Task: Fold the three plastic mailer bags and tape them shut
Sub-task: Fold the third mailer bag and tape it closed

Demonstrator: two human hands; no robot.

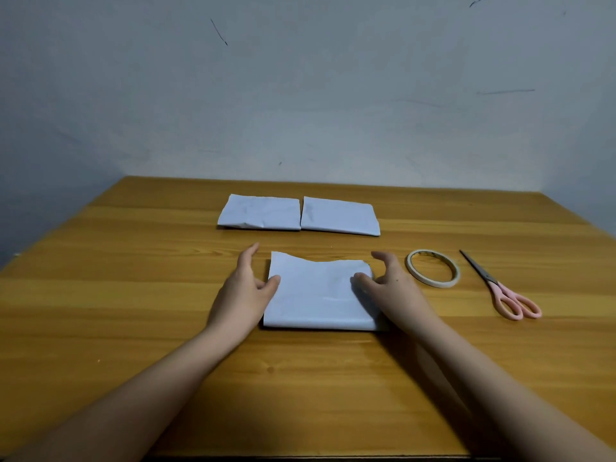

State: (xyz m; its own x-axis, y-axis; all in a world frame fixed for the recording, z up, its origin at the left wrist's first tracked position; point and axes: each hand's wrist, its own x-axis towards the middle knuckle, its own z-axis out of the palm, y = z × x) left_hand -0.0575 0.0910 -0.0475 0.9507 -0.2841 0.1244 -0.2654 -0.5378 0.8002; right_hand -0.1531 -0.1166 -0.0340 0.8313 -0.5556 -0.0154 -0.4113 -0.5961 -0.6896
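Observation:
A folded white mailer bag lies flat on the wooden table in front of me. My left hand sits at its left edge, thumb touching the bag, fingers straight. At the right edge my right hand has its thumb on the bag and its fingers relaxed above the table. Two more folded white bags lie side by side farther back: the left one and the right one. A roll of tape lies just right of my right hand.
Pink-handled scissors lie to the right of the tape, blades pointing away. A grey wall rises behind the table's far edge. The near edge of the table runs along the bottom of the view.

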